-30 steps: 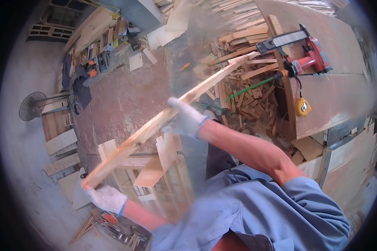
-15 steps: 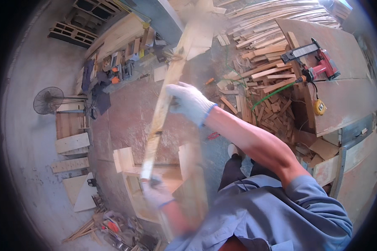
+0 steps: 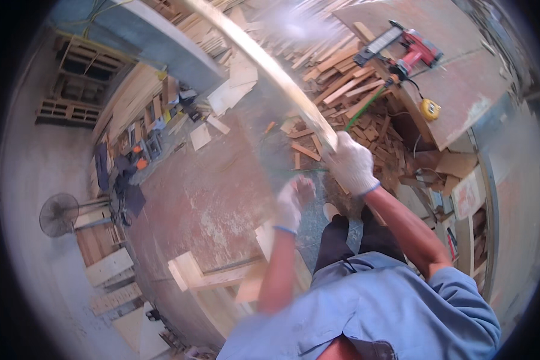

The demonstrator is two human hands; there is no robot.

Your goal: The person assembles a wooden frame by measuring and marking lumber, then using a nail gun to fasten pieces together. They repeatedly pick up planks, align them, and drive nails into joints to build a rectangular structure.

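Observation:
My right hand [image 3: 351, 165], in a white knit glove with a blue cuff, is closed round the near end of a long, pale wooden strip [image 3: 264, 59]. The strip slants up and to the left, out of the top of the view. Lower and to the left, my left hand [image 3: 297, 201] is apart from the strip. Its glove leaves the fingertips bare; the fingers are curled in and slightly blurred, and nothing shows in them. Beneath my left forearm stands a pale wooden frame [image 3: 222, 277], partly hidden by the arm.
A red-and-black nail gun [image 3: 411, 54] with a green hose and a yellow tape measure [image 3: 429, 109] lie on the worn board table [image 3: 462, 90] at right. Wood offcuts [image 3: 366, 120] are heaped beside it. A fan [image 3: 59, 214] stands by the left wall.
My left hand has let go of the strip's near end and moved right. My right hand has shifted right and now grips that end. The strip has swung to slant up-left. The view has turned.

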